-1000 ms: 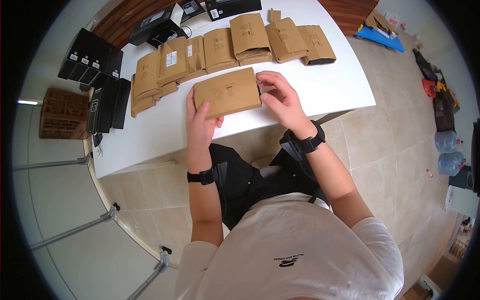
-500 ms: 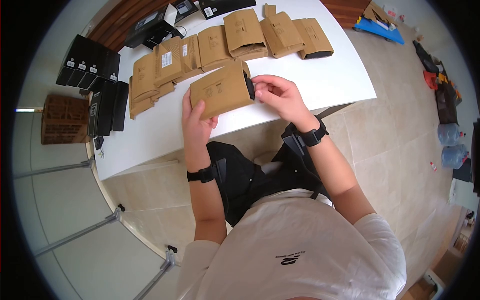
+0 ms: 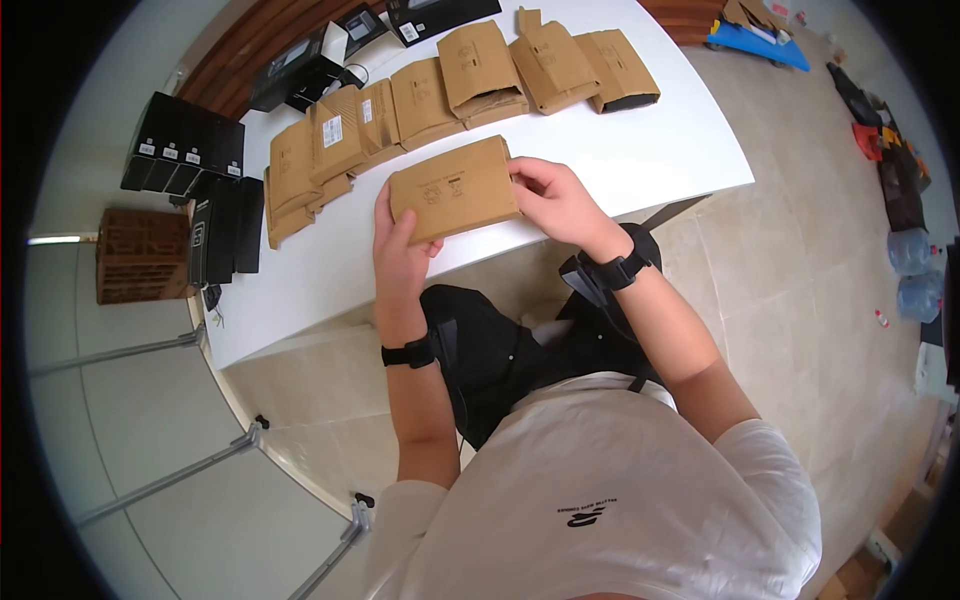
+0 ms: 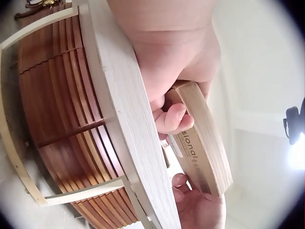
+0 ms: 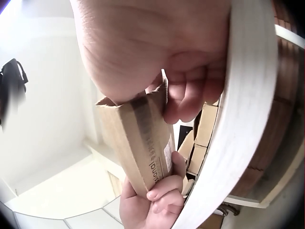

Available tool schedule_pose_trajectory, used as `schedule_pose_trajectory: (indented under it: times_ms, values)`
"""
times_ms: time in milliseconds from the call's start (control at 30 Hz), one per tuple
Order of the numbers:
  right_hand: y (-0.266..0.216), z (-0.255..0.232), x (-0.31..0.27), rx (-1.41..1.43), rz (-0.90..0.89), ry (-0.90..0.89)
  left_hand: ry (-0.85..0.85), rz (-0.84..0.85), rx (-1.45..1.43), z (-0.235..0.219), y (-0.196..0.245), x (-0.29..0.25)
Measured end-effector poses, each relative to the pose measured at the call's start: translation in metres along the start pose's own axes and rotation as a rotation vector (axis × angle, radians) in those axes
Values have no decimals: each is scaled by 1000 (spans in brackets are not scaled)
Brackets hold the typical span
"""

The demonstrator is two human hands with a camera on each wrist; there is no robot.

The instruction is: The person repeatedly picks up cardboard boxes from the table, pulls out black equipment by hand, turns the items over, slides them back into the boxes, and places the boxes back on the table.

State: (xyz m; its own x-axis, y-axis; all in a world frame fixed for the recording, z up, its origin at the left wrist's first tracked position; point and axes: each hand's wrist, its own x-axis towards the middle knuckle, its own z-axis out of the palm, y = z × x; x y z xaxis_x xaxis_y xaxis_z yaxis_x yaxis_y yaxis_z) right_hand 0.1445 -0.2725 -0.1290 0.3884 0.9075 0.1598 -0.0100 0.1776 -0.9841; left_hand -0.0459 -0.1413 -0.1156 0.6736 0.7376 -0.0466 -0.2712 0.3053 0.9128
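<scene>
A flat brown cardboard box (image 3: 455,190) is held up near the table's front edge, its printed face upward. My left hand (image 3: 400,255) grips its left end, thumb on top and fingers underneath. At the other end, my right hand (image 3: 565,208) has its curled fingers and thumb on the box's edge. In the right wrist view the near end of the box (image 5: 131,138) stands open, with the thumb at the opening and the fingers along one side. The inside is hidden by the hand. Printed lettering shows on the box (image 4: 205,143) in the left wrist view.
Several similar cardboard boxes (image 3: 428,100) lie in a row across the white table (image 3: 640,150). Black boxes (image 3: 185,145) stand at its left end, and more black boxes (image 3: 300,68) lie at the back. A wooden crate (image 3: 143,255) is beyond the left edge.
The black item showing at the box's right end half a second ago is out of sight. The box has tilted back flatter, and my right fingers have closed in on its end.
</scene>
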Motion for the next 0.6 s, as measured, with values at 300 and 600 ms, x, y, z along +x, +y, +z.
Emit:
schedule_pose_trajectory:
  times_ms: [300,600]
  values:
    - [-13,-5,-5,90,-52,-25,-8,10,221,23,-9,-9]
    - [-3,-16,1,276,-85,17,212,137,-90,27,28,16]
